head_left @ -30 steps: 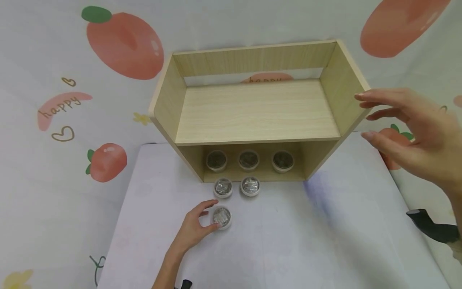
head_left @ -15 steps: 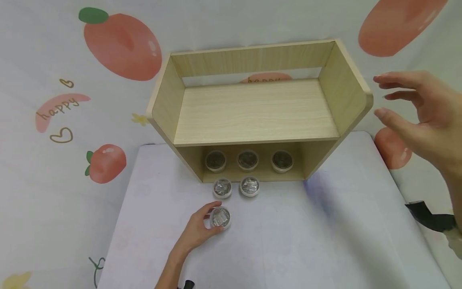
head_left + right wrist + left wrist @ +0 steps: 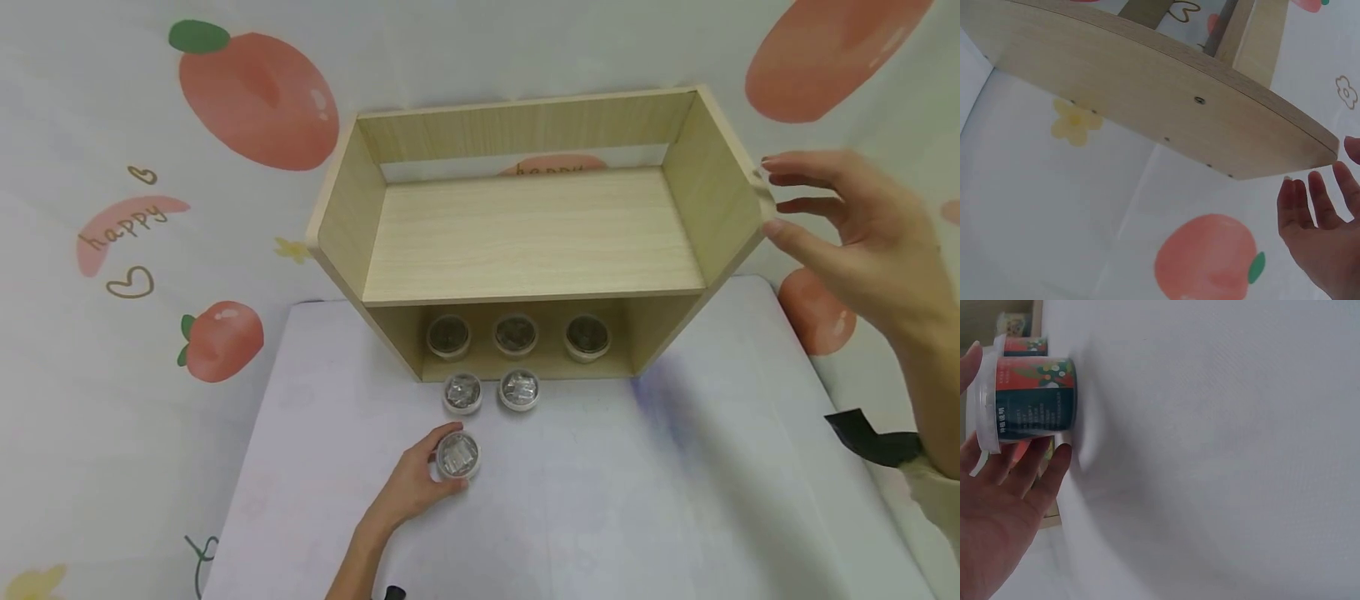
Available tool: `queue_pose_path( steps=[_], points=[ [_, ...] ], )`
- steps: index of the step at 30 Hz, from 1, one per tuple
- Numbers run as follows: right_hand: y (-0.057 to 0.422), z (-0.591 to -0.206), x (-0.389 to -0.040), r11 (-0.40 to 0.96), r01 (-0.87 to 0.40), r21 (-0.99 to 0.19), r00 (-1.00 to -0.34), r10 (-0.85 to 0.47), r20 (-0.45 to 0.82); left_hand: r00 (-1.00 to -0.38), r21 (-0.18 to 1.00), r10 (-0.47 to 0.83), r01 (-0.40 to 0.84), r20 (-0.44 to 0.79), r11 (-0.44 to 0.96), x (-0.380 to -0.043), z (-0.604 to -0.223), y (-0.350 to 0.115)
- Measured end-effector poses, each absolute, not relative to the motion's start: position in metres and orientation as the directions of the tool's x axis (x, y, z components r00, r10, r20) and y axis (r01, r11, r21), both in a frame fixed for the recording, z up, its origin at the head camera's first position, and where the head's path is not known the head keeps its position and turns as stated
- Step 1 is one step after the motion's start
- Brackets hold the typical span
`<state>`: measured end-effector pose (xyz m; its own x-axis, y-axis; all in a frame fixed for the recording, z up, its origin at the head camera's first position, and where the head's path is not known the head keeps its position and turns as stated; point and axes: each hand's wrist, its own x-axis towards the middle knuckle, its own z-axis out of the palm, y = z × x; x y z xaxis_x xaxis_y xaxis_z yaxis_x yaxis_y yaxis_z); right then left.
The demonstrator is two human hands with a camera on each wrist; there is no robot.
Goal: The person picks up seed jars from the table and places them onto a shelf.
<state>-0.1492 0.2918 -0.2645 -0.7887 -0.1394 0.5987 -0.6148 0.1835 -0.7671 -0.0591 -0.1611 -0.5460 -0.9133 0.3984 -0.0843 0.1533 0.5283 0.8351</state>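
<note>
My left hand (image 3: 411, 486) grips a small lidded cup (image 3: 458, 456) in front of the shelf, thumb on the near side and fingers round the far side. The left wrist view shows the cup's red and dark green printed wall and clear plastic lid (image 3: 987, 403). Through the lid, silvery wrapped pieces show from above. My right hand (image 3: 873, 237) is raised at the right side of a light wooden shelf (image 3: 536, 233). Its fingers and thumb are apart and loosely bent, fingertips right at the rounded corner of the side panel (image 3: 1135, 100).
Two similar cups, a left one (image 3: 462, 392) and a right one (image 3: 520, 389), stand on the white-covered table (image 3: 600, 492) before the shelf. Three more cups (image 3: 515, 334) stand in a row in its lower compartment. A fruit-patterned cloth (image 3: 247, 208) hangs behind.
My left hand has closed round the cup, its thumb sliding along the near side. My right hand drew away from the shelf's side panel, then came partly back toward it.
</note>
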Motion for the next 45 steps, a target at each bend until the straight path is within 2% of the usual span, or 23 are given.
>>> queue_pose_path(
  steps=[2, 7, 12, 18, 21, 25, 31, 35, 45],
  points=[
    [0.289, -0.266, -0.15, 0.113, -0.61, -0.784, -0.792, -0.128, 0.598, -0.914, 0.83, 0.393, 0.141, -0.1, 0.54, -0.059, -0.548, -0.16],
    [0.285, -0.27, -0.152, 0.052, -0.598, -0.8, -0.799, -0.122, 0.589, -0.919, 0.824, 0.384, 0.145, -0.094, 0.548, -0.058, -0.553, -0.158],
    [0.286, -0.276, -0.16, -0.023, -0.606, -0.795, -0.789, -0.108, 0.605, -0.926, 0.812, 0.367, 0.142, -0.093, 0.566, -0.059, -0.556, -0.156],
    [0.294, -0.292, -0.175, -0.189, -0.595, -0.781, -0.783, -0.083, 0.617, -0.937, 0.811, 0.339, 0.136, -0.081, 0.57, -0.061, -0.559, -0.154],
    [0.298, -0.298, -0.18, -0.213, -0.595, -0.775, -0.783, -0.062, 0.619, -0.937, 0.818, 0.345, 0.154, -0.057, 0.554, -0.062, -0.562, -0.153],
    [0.296, -0.305, -0.185, -0.277, -0.601, -0.749, -0.778, -0.008, 0.628, -0.938, 0.831, 0.346, 0.174, -0.023, 0.528, -0.063, -0.563, -0.151],
    [0.288, -0.312, -0.191, -0.39, -0.626, -0.676, -0.749, 0.06, 0.659, -0.954, 0.86, 0.296, 0.11, -0.049, 0.499, -0.064, -0.568, -0.147],
    [0.28, -0.315, -0.192, -0.461, -0.621, -0.634, -0.749, 0.112, 0.653, -0.962, 0.86, 0.27, 0.114, -0.029, 0.498, -0.062, -0.57, -0.148],
    [0.267, -0.32, -0.188, -0.46, -0.647, -0.609, -0.738, 0.174, 0.652, -0.957, 0.883, 0.287, 0.174, 0.046, 0.437, -0.06, -0.561, -0.15]
  ],
)
